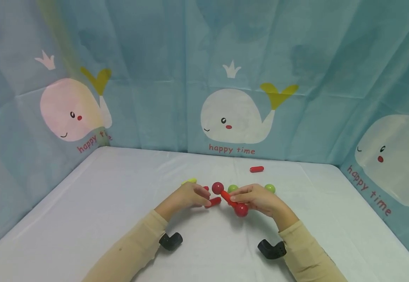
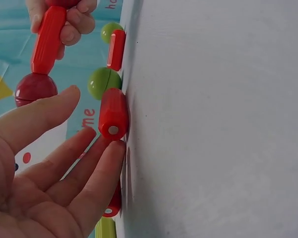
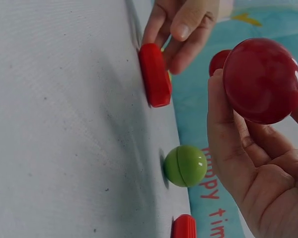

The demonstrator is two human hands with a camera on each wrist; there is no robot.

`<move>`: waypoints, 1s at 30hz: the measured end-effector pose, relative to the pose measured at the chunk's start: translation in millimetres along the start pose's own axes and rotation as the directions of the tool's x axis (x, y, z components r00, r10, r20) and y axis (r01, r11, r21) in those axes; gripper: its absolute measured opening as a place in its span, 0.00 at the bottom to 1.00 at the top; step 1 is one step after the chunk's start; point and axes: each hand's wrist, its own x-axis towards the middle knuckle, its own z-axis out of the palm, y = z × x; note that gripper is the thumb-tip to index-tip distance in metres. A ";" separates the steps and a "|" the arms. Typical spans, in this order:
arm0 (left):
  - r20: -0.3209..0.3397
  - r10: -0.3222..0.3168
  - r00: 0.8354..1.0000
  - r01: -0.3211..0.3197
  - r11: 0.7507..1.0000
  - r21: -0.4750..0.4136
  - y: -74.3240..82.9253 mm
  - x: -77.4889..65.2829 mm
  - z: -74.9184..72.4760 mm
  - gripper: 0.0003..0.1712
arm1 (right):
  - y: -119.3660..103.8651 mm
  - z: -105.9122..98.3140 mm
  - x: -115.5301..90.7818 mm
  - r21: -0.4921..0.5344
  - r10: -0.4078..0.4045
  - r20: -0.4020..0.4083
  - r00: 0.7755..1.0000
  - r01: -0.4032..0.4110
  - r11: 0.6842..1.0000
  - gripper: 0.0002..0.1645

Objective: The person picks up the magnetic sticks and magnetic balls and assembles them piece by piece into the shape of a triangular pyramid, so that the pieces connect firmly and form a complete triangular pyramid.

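My right hand [image 1: 260, 200] pinches a red rod [image 1: 227, 197] by its middle, above the table. A dark red ball [image 1: 217, 188] sits at the rod's upper left end and another red ball [image 1: 241, 210] at its lower right end. My left hand [image 1: 189, 194] is low over the table with its fingers mostly straight. Its fingertips are at the near end of a loose red rod [image 2: 113, 114], which lies on the table; whether they touch it I cannot tell. The right wrist view shows that same rod [image 3: 155, 75] beside the left fingers.
Beyond the hands lie a green ball [image 1: 233, 188], a second green ball [image 1: 269, 188], and a red rod [image 1: 256, 169] farther back. Behind the left hand are a yellow-green rod [image 1: 189, 181] and another red rod [image 1: 206, 188]. A whale-print curtain [image 1: 155, 113] borders the white table [image 1: 127, 188].
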 end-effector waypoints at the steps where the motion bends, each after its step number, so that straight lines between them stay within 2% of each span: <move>1: 0.005 -0.009 1.000 0.009 1.000 0.014 -0.2 0.1 0.4 0.17 | 0.1 0.2 0.6 -0.001 0.001 0.001 1.000 -0.001 1.000 0.24; 3: 0.012 -0.027 1.000 0.026 0.999 0.028 -0.5 0.9 1.4 0.17 | 0.2 0.8 1.7 -0.004 0.006 -0.002 1.000 -0.006 1.000 0.24; 11: -0.018 -0.021 1.000 0.022 0.997 0.074 -1.3 3.9 6.2 0.11 | 0.1 2.3 2.1 -0.011 0.033 -0.040 0.999 -0.033 0.999 0.24; 20: -0.027 -0.040 0.999 0.042 0.995 0.088 -1.0 2.9 10.4 0.08 | 0.2 3.8 0.8 -0.007 0.033 -0.030 0.999 -0.033 0.999 0.24; 24: -0.002 -0.053 0.999 0.052 0.990 0.129 -0.9 -0.3 6.2 0.06 | 0.0 4.2 0.2 -0.014 0.029 -0.036 0.999 -0.029 0.999 0.24; 30: 0.046 -0.062 0.997 0.050 0.973 0.224 -2.9 -6.5 -8.6 0.04 | -0.2 3.9 0.9 -0.016 0.038 -0.049 0.998 -0.039 0.999 0.24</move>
